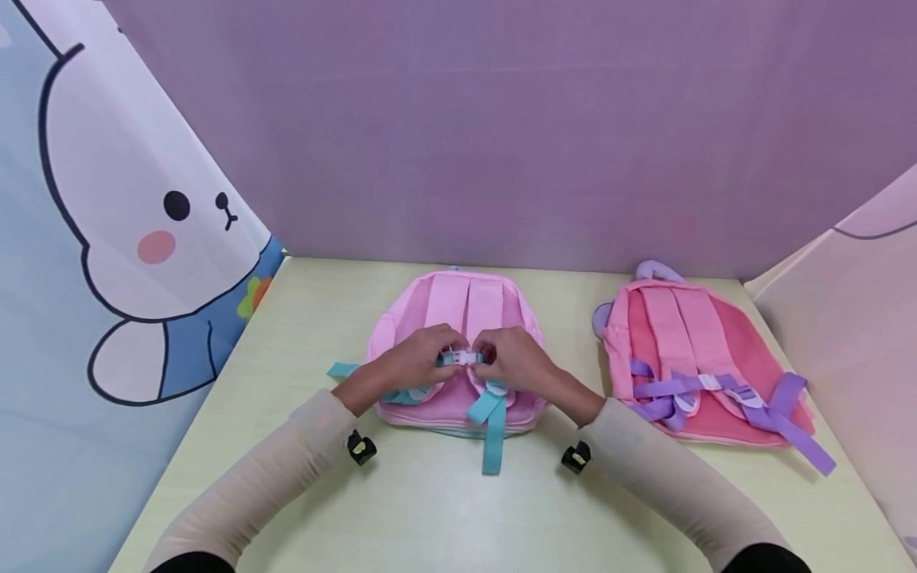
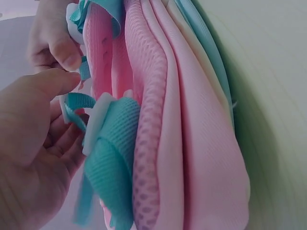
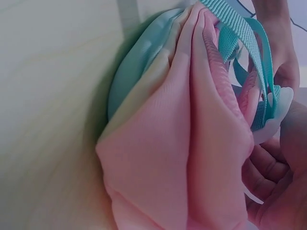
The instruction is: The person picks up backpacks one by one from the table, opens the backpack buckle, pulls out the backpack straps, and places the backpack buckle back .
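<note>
A light pink backpack (image 1: 447, 406) lies with its shoulder straps facing up on the table. Across its straps runs a white buckle (image 1: 466, 358) on teal webbing. My left hand (image 1: 424, 356) pinches the left end of this buckle, thumb below and fingers above. From the other side my right hand (image 1: 517, 356) pinches the right end, so the two hands almost meet. Teal strap tails (image 1: 493, 446) hang over the bag's lower edge. In the left wrist view a white slider (image 2: 97, 122) holds folded teal webbing (image 2: 112, 153) beside the left hand. The right fingertips are partly hidden.
On the right lies a second, coral pink backpack (image 1: 731, 334) with purple straps (image 1: 784, 414), a fastened white buckle and a purple top handle (image 1: 657, 270). The pale table (image 1: 458, 517) meets a purple backdrop (image 1: 501, 143) behind and a bunny-printed sheet (image 1: 143, 278) at left.
</note>
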### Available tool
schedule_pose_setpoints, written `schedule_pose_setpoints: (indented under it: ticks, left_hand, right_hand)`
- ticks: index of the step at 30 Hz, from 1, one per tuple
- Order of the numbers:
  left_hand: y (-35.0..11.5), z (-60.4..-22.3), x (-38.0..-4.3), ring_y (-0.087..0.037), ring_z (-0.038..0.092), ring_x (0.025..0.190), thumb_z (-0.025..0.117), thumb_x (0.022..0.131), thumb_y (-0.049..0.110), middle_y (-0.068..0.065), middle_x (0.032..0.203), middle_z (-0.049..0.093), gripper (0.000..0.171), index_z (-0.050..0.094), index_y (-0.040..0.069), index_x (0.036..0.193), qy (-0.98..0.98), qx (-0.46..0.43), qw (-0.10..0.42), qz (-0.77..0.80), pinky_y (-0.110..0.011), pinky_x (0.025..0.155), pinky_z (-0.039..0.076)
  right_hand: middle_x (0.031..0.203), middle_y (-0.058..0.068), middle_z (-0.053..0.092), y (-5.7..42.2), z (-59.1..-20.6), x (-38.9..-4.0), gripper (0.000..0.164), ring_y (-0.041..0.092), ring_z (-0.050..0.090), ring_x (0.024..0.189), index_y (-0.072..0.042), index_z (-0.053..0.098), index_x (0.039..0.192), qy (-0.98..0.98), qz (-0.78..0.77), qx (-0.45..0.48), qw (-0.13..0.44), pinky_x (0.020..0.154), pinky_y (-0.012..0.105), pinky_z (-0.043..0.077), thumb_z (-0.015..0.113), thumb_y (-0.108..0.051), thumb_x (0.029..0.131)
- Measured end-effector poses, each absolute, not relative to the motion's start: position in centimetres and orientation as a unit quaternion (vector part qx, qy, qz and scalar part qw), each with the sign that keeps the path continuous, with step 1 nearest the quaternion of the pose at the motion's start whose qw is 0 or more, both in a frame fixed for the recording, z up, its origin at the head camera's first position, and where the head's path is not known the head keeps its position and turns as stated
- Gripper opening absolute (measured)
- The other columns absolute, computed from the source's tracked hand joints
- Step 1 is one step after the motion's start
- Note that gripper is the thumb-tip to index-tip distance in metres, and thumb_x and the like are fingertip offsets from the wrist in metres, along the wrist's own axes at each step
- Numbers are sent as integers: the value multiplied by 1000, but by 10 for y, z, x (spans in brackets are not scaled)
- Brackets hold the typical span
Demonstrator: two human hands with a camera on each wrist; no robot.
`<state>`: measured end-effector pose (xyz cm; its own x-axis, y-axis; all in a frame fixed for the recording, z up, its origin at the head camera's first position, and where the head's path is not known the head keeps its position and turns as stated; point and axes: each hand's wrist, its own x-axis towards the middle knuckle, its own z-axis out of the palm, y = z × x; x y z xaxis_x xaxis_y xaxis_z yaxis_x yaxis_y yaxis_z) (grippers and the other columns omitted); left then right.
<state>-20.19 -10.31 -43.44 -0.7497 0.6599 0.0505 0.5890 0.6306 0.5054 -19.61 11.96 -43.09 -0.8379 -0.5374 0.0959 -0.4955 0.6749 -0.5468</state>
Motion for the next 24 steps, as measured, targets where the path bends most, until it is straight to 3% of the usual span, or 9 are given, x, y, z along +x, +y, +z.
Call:
schedule_pose_setpoints:
  ticks: [9, 24]
  left_hand:
    - [-111, -435, -201, -14, 56, 89, 76, 93, 30, 1, 100, 61, 33, 66, 11, 118, 909, 328, 65, 251, -26, 80, 53]
    - [-115, -432, -198, -11, 55, 89, 74, 94, 25, 3, 101, 63, 28, 67, 15, 119, 912, 310, 81, 256, -25, 83, 53]
  right_hand:
    - [78, -4, 67, 123, -431, -196, 15, 8, 57, 68, -12, 73, 97, 915, -294, -273, 48, 64, 21, 50, 79, -20, 86]
    - [77, -5, 61, 123, -430, -193, 20, 10, 53, 71, -14, 74, 105, 917, -290, -270, 50, 62, 23, 45, 79, -21, 87]
